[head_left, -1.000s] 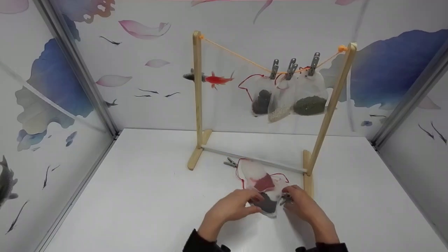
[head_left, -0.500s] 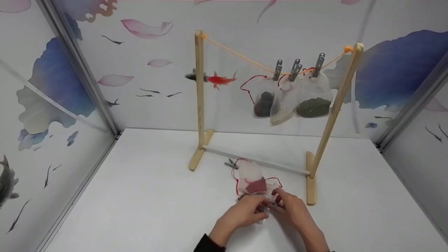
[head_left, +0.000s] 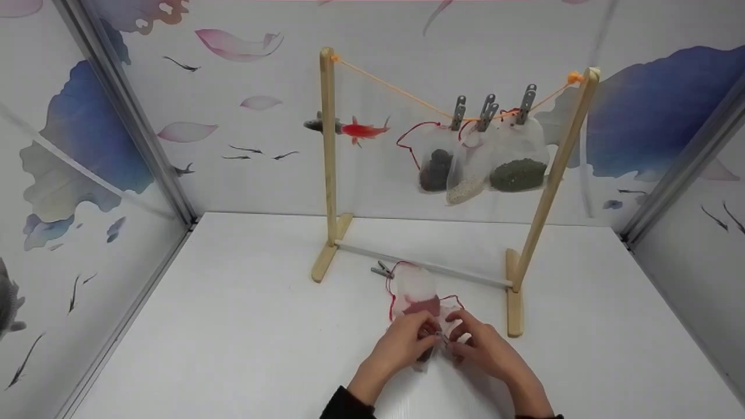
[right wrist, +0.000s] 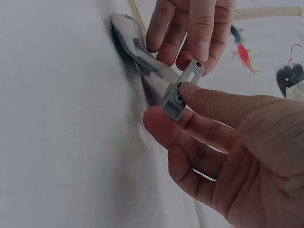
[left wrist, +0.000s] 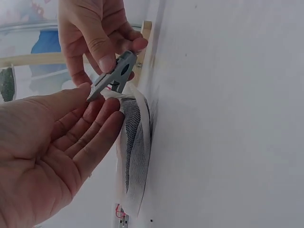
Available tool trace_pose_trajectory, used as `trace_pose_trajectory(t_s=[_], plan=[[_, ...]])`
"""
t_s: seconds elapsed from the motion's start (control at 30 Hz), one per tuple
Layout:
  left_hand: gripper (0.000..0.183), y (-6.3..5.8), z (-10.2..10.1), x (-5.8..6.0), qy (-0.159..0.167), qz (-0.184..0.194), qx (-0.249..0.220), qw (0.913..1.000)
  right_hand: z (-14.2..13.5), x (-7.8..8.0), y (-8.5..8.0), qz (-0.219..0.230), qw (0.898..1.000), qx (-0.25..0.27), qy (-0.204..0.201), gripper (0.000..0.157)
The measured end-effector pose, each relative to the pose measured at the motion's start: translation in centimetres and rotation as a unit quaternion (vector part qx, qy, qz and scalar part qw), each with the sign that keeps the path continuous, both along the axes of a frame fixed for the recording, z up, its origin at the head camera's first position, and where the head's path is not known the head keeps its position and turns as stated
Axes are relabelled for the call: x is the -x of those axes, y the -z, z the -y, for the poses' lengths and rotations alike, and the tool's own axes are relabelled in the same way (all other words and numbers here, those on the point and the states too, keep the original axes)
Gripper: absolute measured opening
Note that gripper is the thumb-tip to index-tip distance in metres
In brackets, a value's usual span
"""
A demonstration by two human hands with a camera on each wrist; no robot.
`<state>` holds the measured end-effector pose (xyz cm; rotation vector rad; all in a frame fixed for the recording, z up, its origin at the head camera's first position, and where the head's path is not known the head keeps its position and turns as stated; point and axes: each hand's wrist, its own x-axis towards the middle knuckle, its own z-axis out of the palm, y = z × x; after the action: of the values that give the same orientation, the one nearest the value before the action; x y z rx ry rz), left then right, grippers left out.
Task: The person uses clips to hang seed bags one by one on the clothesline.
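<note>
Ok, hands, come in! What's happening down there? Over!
Left hand and right hand both pinching one gray clip. Dark-filled bag at the clip; can't tell if clipped. Red-filled bag close by, partly hidden behind left hand.

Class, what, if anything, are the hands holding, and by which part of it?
A grey clip: the right hand pinches its middle, the left hand its handle end. Whether either also grips the dark-filled bag cannot be told.

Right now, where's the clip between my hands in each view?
Head: clip, small, partly hidden, below and right of centre, between left hand and right hand.
Left wrist: clip, upper left of centre.
Right wrist: clip, upper right of centre.
Shared landmark: dark-filled bag.
</note>
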<state>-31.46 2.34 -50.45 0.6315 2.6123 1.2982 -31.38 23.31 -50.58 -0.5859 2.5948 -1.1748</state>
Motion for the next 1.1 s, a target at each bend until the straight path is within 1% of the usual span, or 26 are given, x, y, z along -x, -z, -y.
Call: trace_pose_trajectory(t_s=[0.07, 0.13, 0.2, 0.27, 0.37, 0.43, 0.53, 0.63, 0.7, 0.77, 0.83, 0.93, 1.03, 1.1], plan=[[0.011, 0.1, -0.1, -0.1, -0.003, 0.018, -0.003, 0.9998, -0.3, -0.1, -0.2, 0.010, 1.000, 0.004, -0.013, 0.036], [0.012, 0.1, -0.1, -0.2, 0.002, 0.030, -0.001, 0.9996, -0.5, -0.2, -0.4, 0.018, 1.000, -0.006, -0.020, 0.035], [0.014, 0.0, -0.1, -0.3, 0.013, 0.031, 0.003, 0.9994, -0.8, -0.5, -0.8, 0.032, 0.999, -0.023, -0.018, 0.034], [0.016, -0.1, -0.2, -0.3, 0.023, 0.023, 0.012, 0.9994, -1.2, -0.8, -1.4, 0.040, 0.998, -0.039, -0.013, 0.033], [0.021, -0.2, -0.3, -0.4, 0.029, 0.012, 0.020, 0.9993, -1.6, -1.1, -2.2, 0.040, 0.998, -0.044, -0.006, 0.034], [0.025, -0.2, -0.4, -0.4, 0.028, 0.010, 0.012, 0.9995, -1.6, -1.0, -2.4, 0.035, 0.999, -0.027, -0.006, 0.035], [0.026, -0.3, -0.4, -0.3, 0.018, 0.020, -0.037, 0.9990, -1.2, -0.6, -2.2, 0.025, 1.000, 0.003, -0.003, 0.035], [0.021, -0.4, -0.4, -0.1, 0.002, 0.021, -0.084, 0.9962, -0.4, -0.4, -2.0, 0.018, 0.999, 0.028, 0.003, 0.027], [0.017, -0.5, -0.3, 0.0, -0.009, 0.011, -0.093, 0.9956, 0.1, -0.3, -1.8, 0.010, 0.999, 0.042, 0.009, 0.023], [0.015, -0.7, -0.2, 0.1, -0.012, -0.008, -0.092, 0.9957, 0.5, -0.3, -1.7, 0.005, 0.998, 0.060, 0.013, 0.022], [0.015, -0.8, 0.0, 0.2, -0.004, -0.022, -0.092, 0.9955, 0.8, -0.3, -1.5, 0.004, 0.997, 0.080, 0.022, 0.022], [0.022, -1.0, 0.3, 0.2, 0.018, -0.029, -0.106, 0.9938, 1.0, -0.4, -1.4, -0.004, 0.994, 0.107, 0.037, 0.023], [0.028, -1.0, 0.5, 0.2, 0.035, -0.033, -0.121, 0.9915, 1.3, -0.4, -1.3, -0.019, 0.992, 0.112, 0.051, 0.024], [0.032, -1.0, 0.6, 0.3, 0.038, -0.039, -0.127, 0.9905, 1.4, -0.4, -1.3, -0.030, 0.993, 0.101, 0.055, 0.025]])
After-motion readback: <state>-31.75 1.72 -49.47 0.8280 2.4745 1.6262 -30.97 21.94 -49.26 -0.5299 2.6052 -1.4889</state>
